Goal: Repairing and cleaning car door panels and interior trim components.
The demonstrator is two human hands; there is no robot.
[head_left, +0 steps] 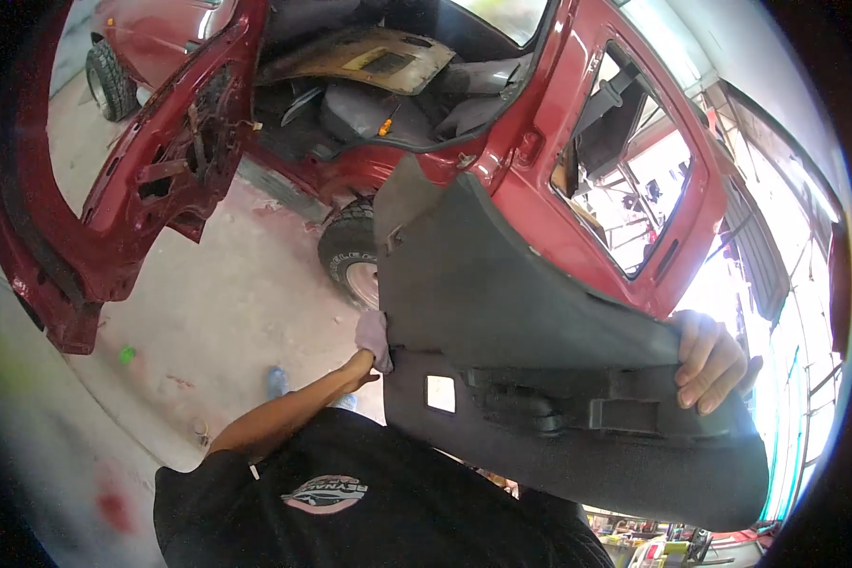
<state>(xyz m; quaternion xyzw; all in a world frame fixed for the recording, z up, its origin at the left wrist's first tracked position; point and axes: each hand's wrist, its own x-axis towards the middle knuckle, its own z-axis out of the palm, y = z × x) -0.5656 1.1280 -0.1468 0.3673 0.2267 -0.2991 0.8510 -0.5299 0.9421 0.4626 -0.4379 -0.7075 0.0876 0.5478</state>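
A large dark grey door trim panel (pixel 540 284) with an armrest recess and a small square cutout is held up in front of my body. My right hand (pixel 705 364) grips its right edge, fingers curled over the face and the thumb hidden behind. At the panel's left edge, my left hand (pixel 358 367) is closed around a greyish-pink cloth (pixel 373 339), which touches the edge. Part of the left hand's fingers is covered by the cloth. Behind the panel stands a red car body (pixel 530 180) with its stripped door (pixel 170 175) swung out to the left.
Inside the car lie a worn brown panel (pixel 388 59) and an orange-yellow tool (pixel 385 126). A car wheel (pixel 336 251) is partly hidden behind the trim panel. On the dusty floor (pixel 227 284) are a blue bottle (pixel 275 382) and a small green object (pixel 127 355).
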